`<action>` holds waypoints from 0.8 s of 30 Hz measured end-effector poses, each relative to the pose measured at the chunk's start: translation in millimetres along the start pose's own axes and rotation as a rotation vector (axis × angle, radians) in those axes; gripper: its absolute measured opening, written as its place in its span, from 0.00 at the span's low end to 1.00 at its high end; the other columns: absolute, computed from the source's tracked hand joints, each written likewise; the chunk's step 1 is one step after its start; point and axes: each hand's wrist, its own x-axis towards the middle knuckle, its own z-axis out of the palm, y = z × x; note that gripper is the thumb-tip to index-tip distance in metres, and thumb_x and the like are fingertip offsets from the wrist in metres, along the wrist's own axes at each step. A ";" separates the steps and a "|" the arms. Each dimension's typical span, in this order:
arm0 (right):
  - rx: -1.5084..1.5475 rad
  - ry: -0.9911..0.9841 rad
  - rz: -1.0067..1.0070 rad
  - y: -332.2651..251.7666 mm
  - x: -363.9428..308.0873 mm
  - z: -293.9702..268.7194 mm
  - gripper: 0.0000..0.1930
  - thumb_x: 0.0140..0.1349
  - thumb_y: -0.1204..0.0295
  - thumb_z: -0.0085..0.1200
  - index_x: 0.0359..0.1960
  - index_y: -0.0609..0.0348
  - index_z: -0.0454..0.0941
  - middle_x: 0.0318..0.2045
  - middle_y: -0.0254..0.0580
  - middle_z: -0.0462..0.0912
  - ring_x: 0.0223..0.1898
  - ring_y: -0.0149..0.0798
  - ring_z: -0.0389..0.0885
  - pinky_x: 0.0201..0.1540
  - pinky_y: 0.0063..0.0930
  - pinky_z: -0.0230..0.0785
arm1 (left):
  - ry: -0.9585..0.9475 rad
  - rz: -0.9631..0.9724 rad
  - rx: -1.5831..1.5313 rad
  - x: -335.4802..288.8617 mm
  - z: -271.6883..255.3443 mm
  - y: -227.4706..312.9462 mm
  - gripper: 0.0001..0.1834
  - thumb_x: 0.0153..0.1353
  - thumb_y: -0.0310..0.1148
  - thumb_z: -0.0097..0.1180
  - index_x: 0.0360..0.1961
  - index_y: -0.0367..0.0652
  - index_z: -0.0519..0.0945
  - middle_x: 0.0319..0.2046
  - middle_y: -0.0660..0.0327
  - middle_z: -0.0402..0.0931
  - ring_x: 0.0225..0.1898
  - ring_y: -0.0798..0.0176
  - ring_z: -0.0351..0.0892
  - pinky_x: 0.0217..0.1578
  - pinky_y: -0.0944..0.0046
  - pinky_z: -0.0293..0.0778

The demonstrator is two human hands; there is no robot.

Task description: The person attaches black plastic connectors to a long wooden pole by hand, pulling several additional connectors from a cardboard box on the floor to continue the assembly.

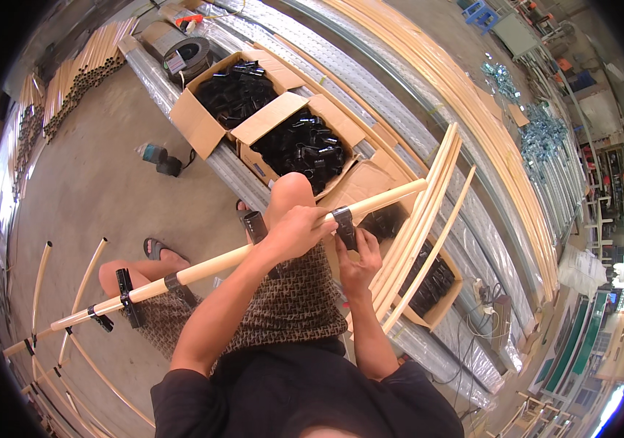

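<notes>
A long cream-coloured pipe (217, 267) lies slantwise across my lap. My left hand (299, 235) is closed around it from above, near its right end. Just beyond those fingers, a black pipe joint (344, 223) is fitted on the pipe, its body hanging down. My right hand (360, 261) grips this joint from below with bent fingers. Farther left, another black joint (128, 298) sits around the pipe near my knee, with a smaller black joint (100, 318) beyond it. A further black joint (255, 227) rises beside my left wrist.
Open cardboard boxes (197, 125) full of black joints (304, 148) stand ahead on wrapped metal lengths. Several loose cream pipes (415, 244) lean at my right, over another box (445, 319). A frame of joined pipes (63, 343) stands at left. A bottle (152, 153) is on the floor.
</notes>
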 end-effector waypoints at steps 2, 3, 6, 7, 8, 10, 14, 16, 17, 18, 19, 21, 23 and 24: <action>0.000 0.006 0.004 -4.5 1.4 -0.2 0.19 0.54 0.72 0.73 0.47 0.64 0.85 0.42 0.49 0.84 0.42 0.51 0.84 0.45 0.40 0.77 | 0.024 -0.002 0.003 -0.4 -1.0 4.7 0.21 0.71 0.42 0.60 0.51 0.32 0.83 0.33 0.39 0.83 0.35 0.43 0.84 0.42 0.52 0.76; -0.007 0.008 0.000 -5.6 1.2 -1.1 0.19 0.54 0.72 0.73 0.47 0.64 0.85 0.42 0.50 0.84 0.42 0.51 0.84 0.45 0.40 0.77 | 0.027 -0.021 0.025 -1.2 -1.6 7.9 0.21 0.70 0.42 0.60 0.52 0.32 0.83 0.34 0.39 0.83 0.36 0.43 0.84 0.42 0.52 0.76; -0.031 0.025 -0.010 -10.6 0.7 -3.3 0.20 0.53 0.73 0.74 0.48 0.63 0.85 0.43 0.50 0.85 0.42 0.51 0.85 0.45 0.40 0.78 | 0.027 -0.053 0.058 -4.0 -3.7 16.0 0.21 0.70 0.42 0.61 0.51 0.33 0.83 0.32 0.40 0.83 0.33 0.46 0.83 0.40 0.52 0.76; -0.041 0.034 -0.012 -12.6 1.2 -4.3 0.20 0.52 0.73 0.74 0.48 0.63 0.85 0.43 0.51 0.85 0.42 0.51 0.85 0.46 0.40 0.78 | 0.024 -0.059 0.064 -4.6 -4.5 17.7 0.21 0.70 0.42 0.61 0.51 0.33 0.83 0.31 0.41 0.82 0.31 0.47 0.83 0.39 0.52 0.76; -0.044 0.034 -0.009 -14.9 1.6 -5.8 0.21 0.52 0.73 0.74 0.48 0.64 0.85 0.43 0.51 0.85 0.42 0.51 0.85 0.46 0.40 0.78 | 0.018 -0.065 0.058 -5.5 -5.4 20.4 0.20 0.70 0.42 0.62 0.51 0.34 0.83 0.30 0.41 0.81 0.29 0.49 0.80 0.37 0.53 0.75; -0.052 0.039 -0.001 -19.4 2.1 -9.6 0.22 0.51 0.73 0.75 0.48 0.64 0.85 0.43 0.52 0.85 0.42 0.52 0.85 0.46 0.40 0.79 | 0.002 -0.075 0.049 -6.9 -6.3 25.4 0.19 0.69 0.40 0.62 0.51 0.34 0.83 0.27 0.43 0.79 0.25 0.54 0.75 0.34 0.55 0.73; 0.018 0.038 0.033 -26.4 2.5 -15.8 0.23 0.50 0.73 0.76 0.48 0.66 0.84 0.44 0.53 0.85 0.42 0.53 0.86 0.46 0.39 0.80 | 0.081 -0.002 0.035 -14.5 -4.3 32.7 0.17 0.69 0.37 0.63 0.50 0.35 0.83 0.24 0.48 0.75 0.24 0.63 0.66 0.30 0.59 0.70; 0.054 0.035 0.044 -34.0 3.8 -22.1 0.23 0.50 0.73 0.76 0.48 0.67 0.84 0.44 0.54 0.85 0.43 0.53 0.87 0.47 0.38 0.80 | 0.089 -0.025 0.036 -20.5 -7.3 42.2 0.16 0.69 0.37 0.63 0.50 0.35 0.83 0.23 0.50 0.74 0.24 0.67 0.66 0.30 0.61 0.70; 0.045 0.045 0.034 -35.1 4.6 -22.9 0.23 0.50 0.74 0.76 0.48 0.70 0.84 0.44 0.54 0.86 0.41 0.48 0.88 0.46 0.34 0.80 | 0.090 -0.025 0.029 -20.8 -8.2 41.9 0.19 0.69 0.37 0.64 0.52 0.32 0.82 0.22 0.52 0.72 0.25 0.68 0.65 0.30 0.62 0.69; 0.133 0.030 0.071 -35.3 5.7 -24.4 0.22 0.53 0.74 0.75 0.49 0.70 0.83 0.45 0.53 0.86 0.41 0.46 0.88 0.46 0.33 0.80 | 0.088 -0.020 0.007 -19.9 -9.0 42.9 0.20 0.69 0.37 0.64 0.53 0.31 0.82 0.22 0.52 0.70 0.24 0.68 0.64 0.29 0.62 0.69; 0.224 0.011 0.104 -36.1 6.3 -25.3 0.22 0.56 0.74 0.73 0.51 0.69 0.83 0.45 0.52 0.86 0.41 0.45 0.88 0.46 0.33 0.80 | 0.091 -0.019 -0.015 -20.6 -10.7 44.2 0.21 0.69 0.37 0.64 0.53 0.30 0.81 0.22 0.52 0.69 0.24 0.68 0.64 0.29 0.62 0.69; 0.537 -0.053 0.311 -38.5 6.2 -27.9 0.20 0.62 0.72 0.69 0.54 0.69 0.81 0.45 0.49 0.86 0.41 0.41 0.88 0.46 0.33 0.80 | 0.074 -0.032 -0.017 -21.5 -14.7 50.4 0.21 0.69 0.37 0.64 0.53 0.30 0.81 0.22 0.50 0.71 0.24 0.67 0.66 0.29 0.61 0.69; 0.969 -0.154 0.655 -39.1 7.1 -33.3 0.19 0.70 0.67 0.63 0.56 0.68 0.79 0.45 0.46 0.86 0.41 0.37 0.87 0.46 0.32 0.80 | 0.041 -0.061 0.015 -20.2 -19.5 58.6 0.19 0.69 0.38 0.63 0.51 0.31 0.82 0.23 0.45 0.75 0.23 0.64 0.72 0.30 0.60 0.71; 1.003 -0.241 0.683 -32.5 7.9 -35.1 0.20 0.72 0.64 0.60 0.57 0.68 0.79 0.44 0.45 0.86 0.40 0.36 0.87 0.45 0.31 0.79 | 0.046 -0.039 0.038 -18.5 -20.2 58.4 0.19 0.69 0.38 0.63 0.51 0.30 0.82 0.23 0.45 0.75 0.23 0.64 0.72 0.30 0.60 0.71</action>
